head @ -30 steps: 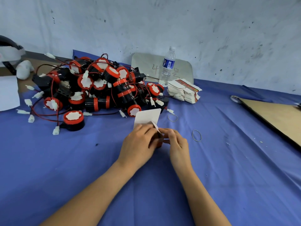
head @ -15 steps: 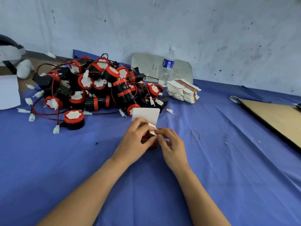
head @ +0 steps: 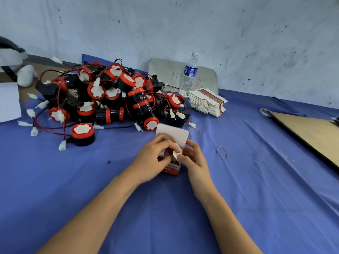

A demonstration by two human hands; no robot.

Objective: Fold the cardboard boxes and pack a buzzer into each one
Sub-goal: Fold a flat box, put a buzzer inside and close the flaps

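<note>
A small red and white cardboard box (head: 172, 167) stands on the blue cloth in the middle, its white lid flap (head: 174, 134) raised at the back. My left hand (head: 156, 156) grips the box's left side, fingers curled over its top. My right hand (head: 192, 158) holds the right side and pinches a small white side flap. A big pile of black and red buzzers (head: 113, 99) with red wires lies behind on the left; one buzzer (head: 82, 134) sits apart in front. Flat unfolded boxes (head: 207, 103) are stacked at the back.
A water bottle (head: 189, 74) stands by the wall in front of a grey board. Two rubber bands (head: 221, 152) lie right of my hands. A brown cardboard sheet (head: 311, 132) lies at the right edge. White paper (head: 8, 103) lies far left.
The box has come up from lying low under my hands to standing upright, its red front now showing. My fingers have shifted onto the small side flap.
</note>
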